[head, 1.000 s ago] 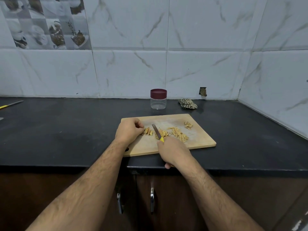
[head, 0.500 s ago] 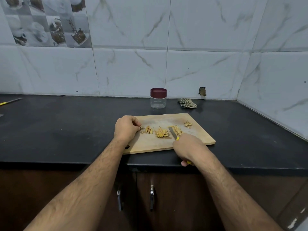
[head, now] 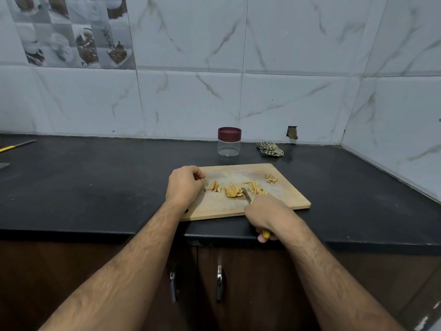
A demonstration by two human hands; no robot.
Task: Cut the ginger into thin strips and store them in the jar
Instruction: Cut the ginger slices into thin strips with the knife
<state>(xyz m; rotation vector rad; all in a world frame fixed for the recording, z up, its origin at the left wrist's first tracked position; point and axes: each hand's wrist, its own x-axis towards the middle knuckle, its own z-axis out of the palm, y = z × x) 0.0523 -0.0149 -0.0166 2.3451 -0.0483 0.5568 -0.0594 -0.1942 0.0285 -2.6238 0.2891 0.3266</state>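
Pale yellow cut ginger (head: 232, 191) is being kept in small heaps on a light rectangular wooden cutting board (head: 290, 199): sliced pieces near the left, a larger heap in the middle, thin strips (head: 254, 186) to the right, and a few scraps (head: 271, 179) near the far right corner. A small yellow-handled knife (head: 247, 196) is being gripped by the right hand (head: 267, 217), its fingers curled round the handle, with the blade lying between the middle heap and the strips. The left hand (head: 185, 186) is being rested on the board's left end with its fingers curled in; whether a piece is being pinched cannot be told.

Behind the board, a clear round jar with a maroon lid (head: 229, 141) is being kept upright and closed, with nothing seen inside. Just to its right, a crumpled checked cloth (head: 270, 149) is lying near the wall. The board is being supported by a black stone countertop (head: 95, 182), at whose far left edge a second yellow-handled knife (head: 16, 146) is lying. The counter is being backed by white marble-patterned wall tiles (head: 191, 101), with a picture tile of desserts (head: 71, 32) at the upper left and a small broken hole (head: 292, 132) low in the wall. Dark wooden cabinet doors with metal handles (head: 219, 278) are being seen below.
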